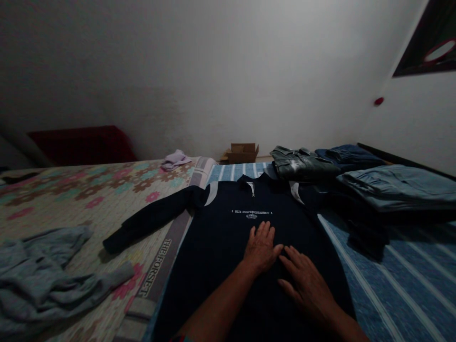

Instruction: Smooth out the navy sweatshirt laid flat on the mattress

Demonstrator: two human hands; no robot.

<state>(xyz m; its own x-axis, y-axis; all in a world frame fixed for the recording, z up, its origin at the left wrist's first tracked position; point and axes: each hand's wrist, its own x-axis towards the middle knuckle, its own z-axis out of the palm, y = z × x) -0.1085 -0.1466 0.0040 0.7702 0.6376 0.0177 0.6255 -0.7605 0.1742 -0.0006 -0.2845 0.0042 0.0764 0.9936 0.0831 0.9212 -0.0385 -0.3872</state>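
Observation:
A dark navy long-sleeved shirt lies spread front up, with a collar, a short zip, white shoulder patches and printed lettering on the chest. Its left-side sleeve in view stretches out onto the flowered cover, while the other sleeve is bunched near the folded clothes. My left hand rests flat on the shirt just below the print, fingers stretched out. Close beside it, my right hand also lies on the cloth with its fingers spread. Neither hand grips anything. The shirt's lower hem is out of view.
A crumpled grey garment lies at the left on the flowered cover. Folded clothes include a dark green pile, blue jeans and light blue trousers. A cardboard box and a small pink cloth are near the wall.

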